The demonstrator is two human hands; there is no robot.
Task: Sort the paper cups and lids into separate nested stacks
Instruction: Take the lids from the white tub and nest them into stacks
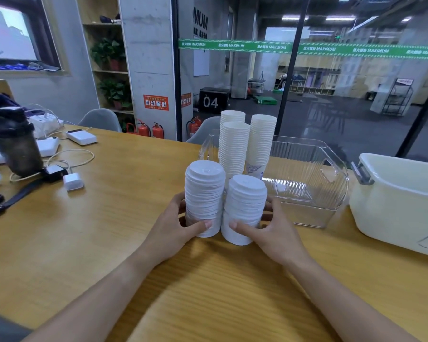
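Observation:
Two white stacks of nested lids stand side by side on the wooden table. My left hand grips the base of the taller left lid stack, thumb in front and fingers behind. My right hand grips the base of the shorter right lid stack the same way. Right behind the lids rise three tall stacks of nested white paper cups; the right cup stack has a blue pattern on its bottom cup.
A clear ribbed plastic bin sits to the right of the stacks, and a white tub stands beyond it. At the left lie a dark shaker bottle, chargers, cables and a small white case.

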